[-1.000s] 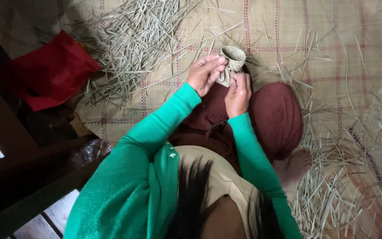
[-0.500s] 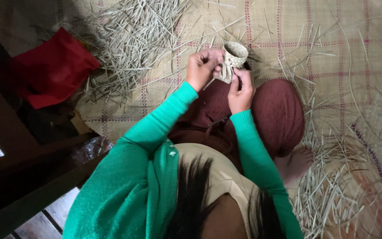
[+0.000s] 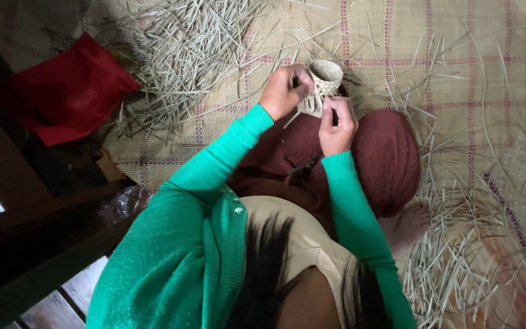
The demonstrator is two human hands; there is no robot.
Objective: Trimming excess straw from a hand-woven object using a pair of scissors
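- My left hand (image 3: 284, 90) is curled closed against the side of the small woven basket (image 3: 322, 82), fingers bunched at its wall, so the piece stays braced above my lap rather than resting on the mat.
- My right hand (image 3: 336, 125) sits just below and beside it, thumb and fingers pinched together at the lower edge; what I pinch looks like a thin strip, though it is too small to tell for sure.
- I judge the two hands are set on opposite sides so one steadies while the other works the weave.
- The basket is pale straw-coloured, cup-shaped, its open mouth tilted up and away from me, with a rounded rim and tight plaiting on its wall; loose ends trail from its base.
- It hangs over my dark red skirt (image 3: 385, 152), between my knees and the checked woven mat (image 3: 458, 73).
- Dry straw strips (image 3: 184, 55) lie heaped on the mat to the left, near a red cloth (image 3: 68, 91); more are scattered by my bare foot (image 3: 409, 225).
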